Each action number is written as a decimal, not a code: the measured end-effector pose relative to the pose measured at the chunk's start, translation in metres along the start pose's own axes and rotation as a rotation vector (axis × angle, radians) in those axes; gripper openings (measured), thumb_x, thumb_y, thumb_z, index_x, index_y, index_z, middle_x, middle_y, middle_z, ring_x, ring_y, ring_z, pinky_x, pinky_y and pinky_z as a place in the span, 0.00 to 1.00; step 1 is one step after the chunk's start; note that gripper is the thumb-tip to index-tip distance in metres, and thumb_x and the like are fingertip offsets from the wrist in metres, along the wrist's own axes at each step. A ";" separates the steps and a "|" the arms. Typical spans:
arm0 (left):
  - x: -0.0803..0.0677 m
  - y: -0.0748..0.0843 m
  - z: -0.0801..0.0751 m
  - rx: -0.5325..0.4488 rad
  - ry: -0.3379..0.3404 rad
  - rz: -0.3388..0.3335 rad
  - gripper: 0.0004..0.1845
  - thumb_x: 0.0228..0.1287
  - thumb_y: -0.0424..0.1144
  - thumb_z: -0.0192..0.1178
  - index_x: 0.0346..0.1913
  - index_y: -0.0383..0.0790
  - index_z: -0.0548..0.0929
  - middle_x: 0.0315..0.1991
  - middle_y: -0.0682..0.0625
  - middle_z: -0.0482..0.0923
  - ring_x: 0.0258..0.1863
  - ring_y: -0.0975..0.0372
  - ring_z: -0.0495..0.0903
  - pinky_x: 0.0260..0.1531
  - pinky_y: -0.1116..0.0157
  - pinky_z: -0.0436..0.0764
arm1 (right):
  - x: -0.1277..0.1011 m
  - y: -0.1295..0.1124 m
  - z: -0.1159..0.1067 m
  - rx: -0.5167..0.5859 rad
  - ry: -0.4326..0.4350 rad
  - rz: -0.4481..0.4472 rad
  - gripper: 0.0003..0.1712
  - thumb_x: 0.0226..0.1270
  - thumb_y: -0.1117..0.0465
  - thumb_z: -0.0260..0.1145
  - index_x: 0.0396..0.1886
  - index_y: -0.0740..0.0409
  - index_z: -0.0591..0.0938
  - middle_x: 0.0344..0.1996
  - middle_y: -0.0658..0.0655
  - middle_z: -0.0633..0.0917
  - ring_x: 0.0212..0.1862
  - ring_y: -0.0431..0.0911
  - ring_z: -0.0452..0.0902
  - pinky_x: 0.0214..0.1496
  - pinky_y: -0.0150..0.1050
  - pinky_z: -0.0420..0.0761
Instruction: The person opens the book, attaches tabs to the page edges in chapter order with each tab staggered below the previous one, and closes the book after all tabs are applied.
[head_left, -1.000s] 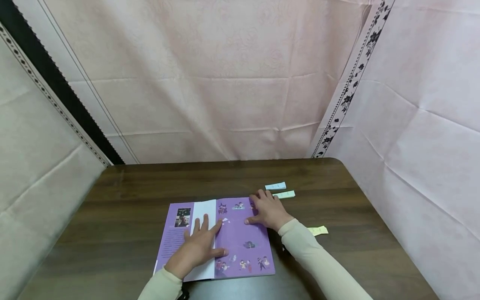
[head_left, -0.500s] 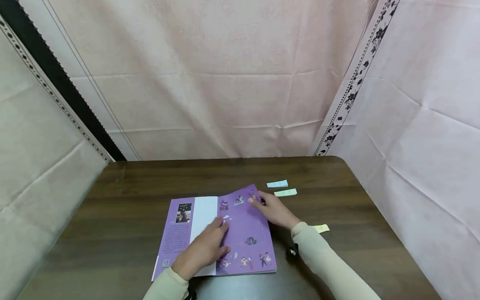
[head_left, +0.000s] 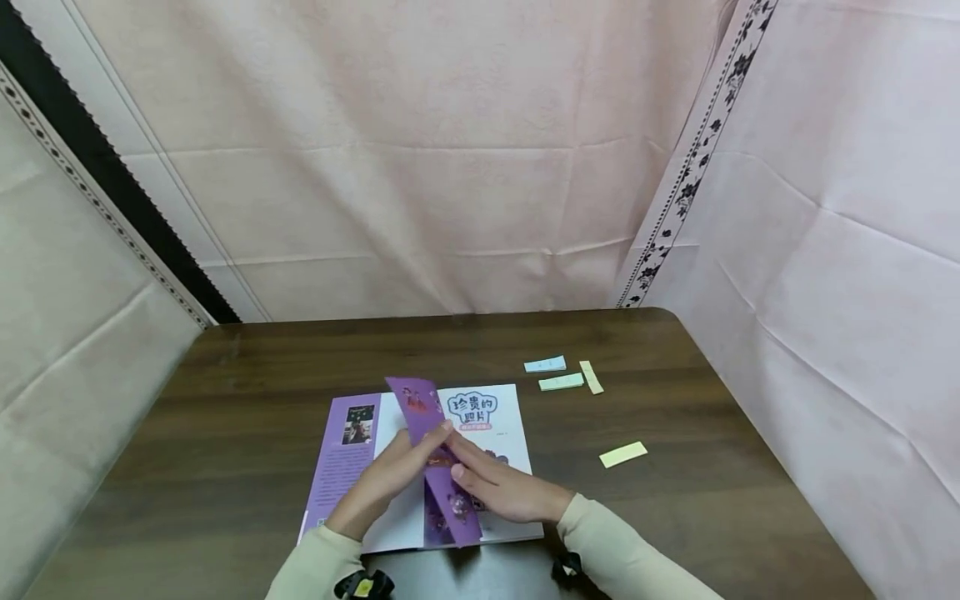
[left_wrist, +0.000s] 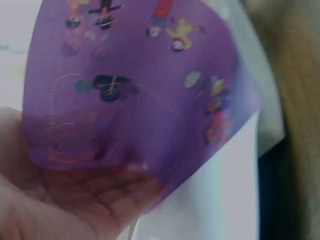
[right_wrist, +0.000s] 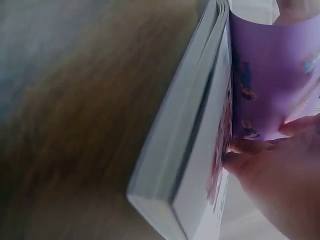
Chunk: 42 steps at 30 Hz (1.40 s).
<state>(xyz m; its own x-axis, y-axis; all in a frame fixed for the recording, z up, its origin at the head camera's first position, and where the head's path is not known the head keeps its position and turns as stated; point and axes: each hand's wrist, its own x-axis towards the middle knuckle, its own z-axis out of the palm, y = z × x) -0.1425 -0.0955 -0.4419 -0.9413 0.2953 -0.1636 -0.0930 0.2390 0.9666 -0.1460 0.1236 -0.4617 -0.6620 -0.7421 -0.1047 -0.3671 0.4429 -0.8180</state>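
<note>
Book (head_left: pixel 480 417) lies low centre of the head frame on a dark wood-grain table (head_left: pixel 225 417). Its glossy purple cover (head_left: pixel 431 442) stands on edge mid-turn, cartoon figures printed on it; the left wrist view shows it thin and curved, slightly see-through. Exposed white title page has rounded blue Chinese lettering in a cloud outline, reads roughly "珍贵的照片"; smaller line under it too small to read. Purple flap (head_left: pixel 348 450) at left carries a small photo and fine text, unreadable.

Left hand (head_left: pixel 378 483): fingers straight against the left face of the cover, grip apart, palm behind the sheet. Right hand (head_left: pixel 502 492): fingers flat along the right face and on the page, grip apart, nothing clamped. Right wrist view shows the page block's edge, thick, white.

Four small paper slips right of the book: pale blue (head_left: pixel 545 364), green (head_left: pixel 561 382), cream (head_left: pixel 591 377), yellow (head_left: pixel 623 454). All flat rectangles. Pink creased cloth (head_left: pixel 450 167) behind.
</note>
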 end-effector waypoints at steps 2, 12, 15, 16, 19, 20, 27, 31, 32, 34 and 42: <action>0.000 -0.003 -0.009 -0.022 0.017 0.007 0.29 0.82 0.50 0.54 0.68 0.27 0.78 0.56 0.37 0.87 0.59 0.49 0.85 0.69 0.44 0.74 | 0.000 0.000 0.001 -0.030 -0.004 0.020 0.37 0.88 0.38 0.33 0.88 0.38 0.39 0.87 0.50 0.40 0.86 0.50 0.35 0.85 0.59 0.45; -0.008 -0.002 -0.068 0.062 0.025 -0.081 0.27 0.76 0.51 0.64 0.60 0.29 0.83 0.38 0.42 0.91 0.33 0.53 0.91 0.40 0.59 0.87 | 0.004 -0.002 0.006 -0.163 -0.089 0.000 0.44 0.87 0.38 0.44 0.89 0.46 0.38 0.87 0.57 0.44 0.86 0.52 0.39 0.86 0.55 0.46; -0.013 -0.003 -0.089 0.085 -0.003 -0.105 0.27 0.75 0.52 0.64 0.58 0.28 0.83 0.36 0.42 0.91 0.31 0.53 0.91 0.36 0.57 0.89 | 0.006 -0.005 0.012 -0.264 -0.098 0.015 0.43 0.85 0.36 0.46 0.89 0.40 0.41 0.87 0.57 0.46 0.86 0.54 0.39 0.85 0.58 0.46; -0.014 -0.005 -0.097 0.108 -0.001 -0.114 0.26 0.75 0.52 0.64 0.56 0.28 0.85 0.34 0.43 0.91 0.30 0.53 0.90 0.33 0.58 0.89 | 0.007 -0.006 0.014 -0.294 -0.099 0.017 0.43 0.85 0.36 0.46 0.89 0.38 0.43 0.87 0.56 0.47 0.86 0.54 0.40 0.85 0.59 0.47; -0.019 -0.011 -0.117 0.177 0.004 -0.145 0.23 0.75 0.51 0.65 0.49 0.29 0.88 0.31 0.45 0.90 0.26 0.56 0.89 0.29 0.60 0.87 | 0.009 -0.009 0.018 -0.385 -0.099 0.012 0.41 0.85 0.36 0.47 0.88 0.37 0.46 0.87 0.55 0.49 0.86 0.55 0.40 0.85 0.59 0.49; -0.020 -0.014 -0.123 0.190 0.004 -0.155 0.22 0.75 0.50 0.65 0.47 0.29 0.88 0.30 0.44 0.90 0.26 0.56 0.89 0.29 0.60 0.87 | 0.009 -0.011 0.019 -0.408 -0.100 0.012 0.41 0.85 0.36 0.47 0.88 0.37 0.47 0.87 0.55 0.50 0.87 0.55 0.40 0.85 0.59 0.49; -0.020 -0.030 -0.134 0.397 0.068 -0.195 0.18 0.71 0.47 0.70 0.30 0.35 0.88 0.20 0.53 0.79 0.21 0.63 0.76 0.23 0.63 0.79 | 0.007 -0.017 0.022 -0.524 -0.112 0.034 0.38 0.85 0.37 0.48 0.87 0.40 0.55 0.87 0.53 0.49 0.86 0.57 0.39 0.85 0.58 0.50; -0.018 -0.030 -0.126 0.665 0.168 -0.194 0.23 0.68 0.52 0.71 0.43 0.31 0.85 0.28 0.46 0.83 0.25 0.57 0.79 0.24 0.58 0.78 | 0.009 -0.021 0.027 -0.611 -0.102 0.056 0.39 0.83 0.34 0.50 0.87 0.36 0.57 0.87 0.53 0.48 0.86 0.58 0.40 0.85 0.58 0.52; -0.018 -0.028 -0.122 0.736 0.203 -0.188 0.28 0.67 0.54 0.72 0.49 0.29 0.83 0.33 0.41 0.85 0.30 0.53 0.82 0.26 0.54 0.79 | 0.010 -0.022 0.028 -0.634 -0.100 0.061 0.39 0.82 0.34 0.50 0.86 0.35 0.57 0.87 0.53 0.48 0.86 0.58 0.40 0.84 0.58 0.52; -0.019 -0.022 -0.111 0.863 0.268 -0.141 0.39 0.65 0.55 0.74 0.63 0.24 0.76 0.47 0.32 0.83 0.42 0.43 0.83 0.34 0.45 0.83 | 0.010 -0.023 0.029 -0.667 -0.099 0.068 0.39 0.82 0.34 0.50 0.86 0.34 0.56 0.87 0.53 0.47 0.86 0.58 0.40 0.84 0.58 0.53; -0.020 -0.013 -0.054 0.892 0.113 0.087 0.50 0.49 0.44 0.84 0.74 0.30 0.72 0.76 0.27 0.64 0.75 0.31 0.63 0.69 0.31 0.66 | 0.009 -0.021 0.026 -0.643 -0.126 0.035 0.35 0.86 0.40 0.49 0.86 0.34 0.57 0.87 0.51 0.49 0.86 0.58 0.42 0.84 0.58 0.54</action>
<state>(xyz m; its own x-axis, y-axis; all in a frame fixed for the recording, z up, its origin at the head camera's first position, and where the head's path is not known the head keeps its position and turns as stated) -0.1399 -0.1548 -0.4404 -0.9639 0.2646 -0.0307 0.2222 0.8624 0.4548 -0.1275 0.0944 -0.4604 -0.6134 -0.7579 -0.2219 -0.6901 0.6511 -0.3160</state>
